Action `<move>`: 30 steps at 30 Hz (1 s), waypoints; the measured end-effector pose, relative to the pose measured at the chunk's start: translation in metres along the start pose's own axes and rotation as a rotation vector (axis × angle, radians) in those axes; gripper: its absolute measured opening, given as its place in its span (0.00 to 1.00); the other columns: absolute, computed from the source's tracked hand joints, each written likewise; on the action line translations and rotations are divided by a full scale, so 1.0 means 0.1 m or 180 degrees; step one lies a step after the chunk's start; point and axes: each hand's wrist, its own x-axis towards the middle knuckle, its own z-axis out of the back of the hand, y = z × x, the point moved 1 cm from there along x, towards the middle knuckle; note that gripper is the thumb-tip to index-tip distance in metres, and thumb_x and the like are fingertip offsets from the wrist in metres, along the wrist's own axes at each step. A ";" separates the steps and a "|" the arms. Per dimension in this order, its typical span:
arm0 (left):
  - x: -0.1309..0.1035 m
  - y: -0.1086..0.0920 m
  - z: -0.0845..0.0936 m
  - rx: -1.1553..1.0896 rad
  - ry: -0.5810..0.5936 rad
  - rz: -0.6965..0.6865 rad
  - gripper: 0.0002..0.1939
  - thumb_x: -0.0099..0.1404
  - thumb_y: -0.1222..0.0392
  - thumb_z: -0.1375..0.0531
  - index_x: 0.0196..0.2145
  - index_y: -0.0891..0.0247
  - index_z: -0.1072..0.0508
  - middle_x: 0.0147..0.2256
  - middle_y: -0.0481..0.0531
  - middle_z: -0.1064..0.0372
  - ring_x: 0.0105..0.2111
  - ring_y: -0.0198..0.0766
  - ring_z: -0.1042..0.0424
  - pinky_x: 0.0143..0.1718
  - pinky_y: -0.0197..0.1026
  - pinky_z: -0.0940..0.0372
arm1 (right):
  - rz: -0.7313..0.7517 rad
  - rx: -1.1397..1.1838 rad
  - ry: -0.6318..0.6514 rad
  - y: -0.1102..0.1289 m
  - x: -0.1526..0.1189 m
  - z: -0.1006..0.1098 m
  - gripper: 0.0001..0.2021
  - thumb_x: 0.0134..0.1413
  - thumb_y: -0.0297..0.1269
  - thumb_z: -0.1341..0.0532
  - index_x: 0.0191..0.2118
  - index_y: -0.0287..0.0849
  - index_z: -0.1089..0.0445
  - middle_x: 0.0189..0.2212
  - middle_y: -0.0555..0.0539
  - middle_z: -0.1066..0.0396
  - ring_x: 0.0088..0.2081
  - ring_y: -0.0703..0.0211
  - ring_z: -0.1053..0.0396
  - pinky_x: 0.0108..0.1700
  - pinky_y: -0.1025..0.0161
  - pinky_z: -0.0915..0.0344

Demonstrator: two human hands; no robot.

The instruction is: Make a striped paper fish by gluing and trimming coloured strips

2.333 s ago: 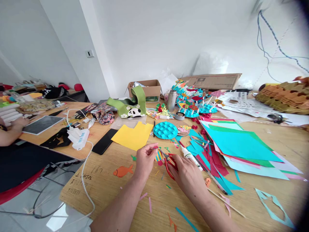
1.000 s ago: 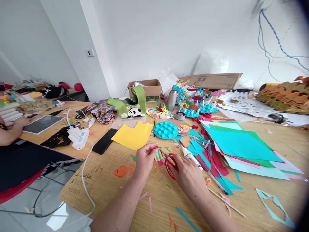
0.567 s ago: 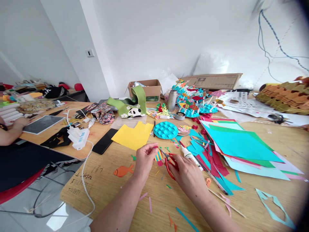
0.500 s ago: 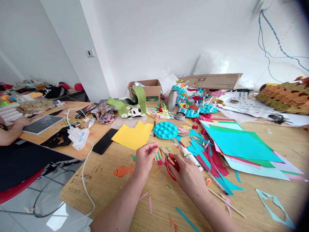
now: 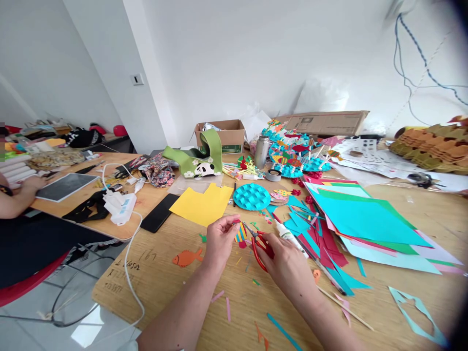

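Observation:
My left hand (image 5: 221, 242) pinches a small striped paper piece (image 5: 241, 232) in yellow, blue and orange, with a bit of red at its top. My right hand (image 5: 282, 254) is closed around red-handled scissors (image 5: 259, 257), whose short metal blades point up and left beside the striped paper. Whether the blades touch the paper I cannot tell. An orange paper fish (image 5: 186, 258) lies to the left of my left hand. Just beyond my right hand a white glue bottle (image 5: 290, 237) lies on its side. A round turquoise woven-looking piece (image 5: 251, 196) sits farther back.
Coloured paper sheets (image 5: 376, 214) are stacked at the right, with scraps beside them. A yellow sheet (image 5: 202, 204) and a black phone (image 5: 160, 213) lie left. A white power strip (image 5: 120, 207) trails its cable over the table edge. A thin stick (image 5: 347, 308) lies front right. Another person's arm (image 5: 20, 195) rests far left.
The scissors' blades and handles look a little more spread than before. Both hands stay in nearly the same place, and the view has shifted very slightly.

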 end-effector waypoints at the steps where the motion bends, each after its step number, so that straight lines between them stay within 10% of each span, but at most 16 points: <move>1: 0.00 0.00 0.00 0.0007 -0.0005 0.0004 0.11 0.50 0.67 0.36 0.34 0.65 0.21 0.34 0.54 0.23 0.35 0.38 0.26 0.39 0.38 0.33 | 0.0025 -0.0040 -0.0007 0.00 0.00 0.00 0.16 0.64 0.45 0.50 0.35 0.42 0.31 0.27 0.45 0.26 0.29 0.55 0.29 0.32 0.62 0.40; 30: -0.01 0.00 -0.01 0.0132 0.0028 0.0005 0.11 0.51 0.69 0.37 0.34 0.64 0.21 0.32 0.53 0.23 0.32 0.35 0.26 0.37 0.36 0.33 | 0.0170 -0.0200 -0.0017 0.00 -0.01 -0.01 0.15 0.64 0.44 0.49 0.38 0.40 0.31 0.27 0.45 0.26 0.31 0.55 0.29 0.34 0.61 0.40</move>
